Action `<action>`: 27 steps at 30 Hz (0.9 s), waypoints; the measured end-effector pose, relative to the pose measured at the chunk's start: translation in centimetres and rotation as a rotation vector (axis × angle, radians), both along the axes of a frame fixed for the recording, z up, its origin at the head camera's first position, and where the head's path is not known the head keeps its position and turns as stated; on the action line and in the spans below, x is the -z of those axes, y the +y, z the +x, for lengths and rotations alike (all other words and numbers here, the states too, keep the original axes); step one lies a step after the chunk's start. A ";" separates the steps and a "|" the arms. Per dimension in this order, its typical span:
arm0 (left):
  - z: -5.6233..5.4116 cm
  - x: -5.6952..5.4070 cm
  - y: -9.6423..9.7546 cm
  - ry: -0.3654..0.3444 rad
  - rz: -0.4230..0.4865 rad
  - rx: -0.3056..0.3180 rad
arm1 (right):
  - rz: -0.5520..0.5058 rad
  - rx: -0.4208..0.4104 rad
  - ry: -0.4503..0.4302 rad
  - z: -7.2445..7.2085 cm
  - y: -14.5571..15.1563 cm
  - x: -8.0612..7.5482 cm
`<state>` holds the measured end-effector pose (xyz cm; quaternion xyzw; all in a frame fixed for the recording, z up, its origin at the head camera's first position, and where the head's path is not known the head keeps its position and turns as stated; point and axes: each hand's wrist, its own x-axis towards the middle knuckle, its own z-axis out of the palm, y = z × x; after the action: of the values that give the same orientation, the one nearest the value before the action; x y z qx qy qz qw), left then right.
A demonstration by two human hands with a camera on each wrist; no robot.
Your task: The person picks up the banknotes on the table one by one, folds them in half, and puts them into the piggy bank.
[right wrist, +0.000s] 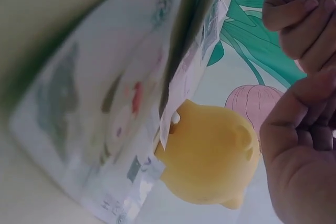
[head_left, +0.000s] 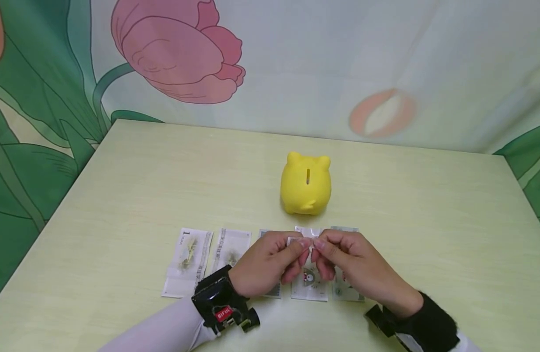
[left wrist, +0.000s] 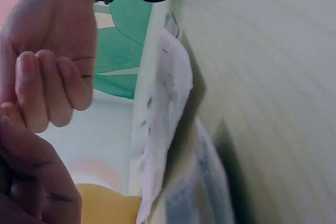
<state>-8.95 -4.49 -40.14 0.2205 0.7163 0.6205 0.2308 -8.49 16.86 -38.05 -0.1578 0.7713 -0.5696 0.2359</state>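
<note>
Close together in the head view, my left hand [head_left: 271, 261] and right hand [head_left: 355, 256] pinch a small pale slip of paper [head_left: 312, 243] between thumbs and fingertips. Most of the slip is hidden by the fingers. Under and beside the hands, several banknotes lie in a row; the leftmost banknote [head_left: 188, 259] shows a printed 1, and another banknote [head_left: 309, 286] lies just below the fingertips. In the right wrist view a near banknote [right wrist: 105, 103] bends up off the table. Beyond the hands stands a yellow piggy bank [head_left: 296, 193], its slot facing up.
The pale wooden table [head_left: 450, 220] extends to both sides and behind the piggy bank. A curtain [head_left: 296, 63] printed with flowers and leaves hangs along its back edge. Both wrists carry black straps with small cameras.
</note>
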 end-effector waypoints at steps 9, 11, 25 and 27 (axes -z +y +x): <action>0.0 0.4 0.2 -0.025 0.001 -0.037 | -0.001 0.072 0.048 -0.3 0.4 0.1; 0.1 0.3 0.1 -0.039 0.012 -0.044 | -0.009 0.087 0.043 -0.3 0.4 0.1; -0.2 0.2 -0.1 -0.100 0.060 -0.082 | 0.014 0.060 0.047 -0.4 0.4 0.2; -0.3 0.3 -0.1 -0.111 0.065 -0.090 | 0.004 0.047 0.056 -0.5 0.4 0.2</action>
<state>-9.27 -4.63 -40.42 0.1609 0.6909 0.6645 0.2348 -9.01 17.29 -38.23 -0.1552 0.7823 -0.5688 0.2011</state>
